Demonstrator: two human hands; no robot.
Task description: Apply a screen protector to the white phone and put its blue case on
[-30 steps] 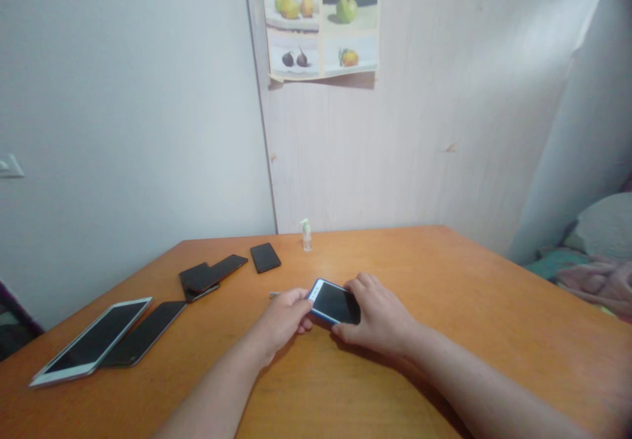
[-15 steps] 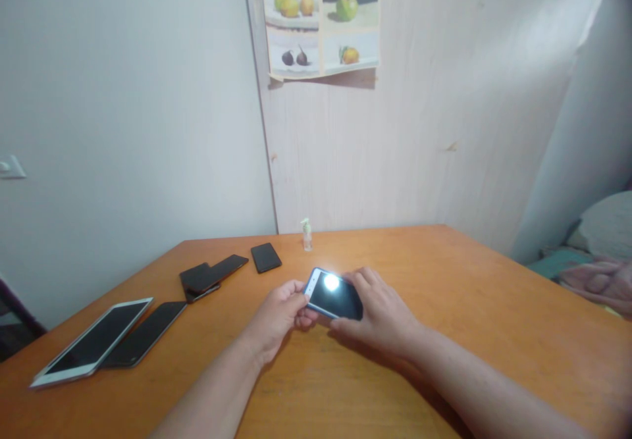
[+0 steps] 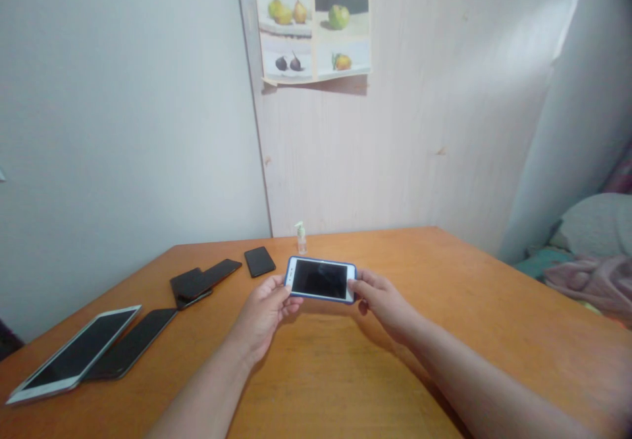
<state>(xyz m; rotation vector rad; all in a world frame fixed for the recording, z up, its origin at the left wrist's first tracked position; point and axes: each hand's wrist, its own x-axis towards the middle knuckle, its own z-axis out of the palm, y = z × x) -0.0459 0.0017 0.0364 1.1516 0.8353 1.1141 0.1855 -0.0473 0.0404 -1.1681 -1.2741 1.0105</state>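
Observation:
A white smartphone [image 3: 320, 280] in a blue case is held sideways above the table, its dark screen facing me. My left hand [image 3: 269, 310] pinches its left end, thumb on the front and fingers curled behind. At the right end my right hand [image 3: 380, 294] grips it the same way, the thumb lying on the white border. The fingers behind the phone are partly hidden. Just behind the phone stands a small clear pump bottle [image 3: 301, 240] with a pale green top.
On the wooden table [image 3: 316, 386], a white tablet [image 3: 74, 353] overlaps a dark device [image 3: 133, 343] at the left. Farther back lie stacked dark phones [image 3: 210, 280] and a single black one [image 3: 259, 261]. Fruit pictures [image 3: 316, 37] hang on the wall; rumpled cloth [image 3: 592, 281] is at the right.
My right hand has moved from over the screen to the phone's right end. The phone has been turned level and raised slightly, and the bright glare on its screen is gone. The view has shifted a little.

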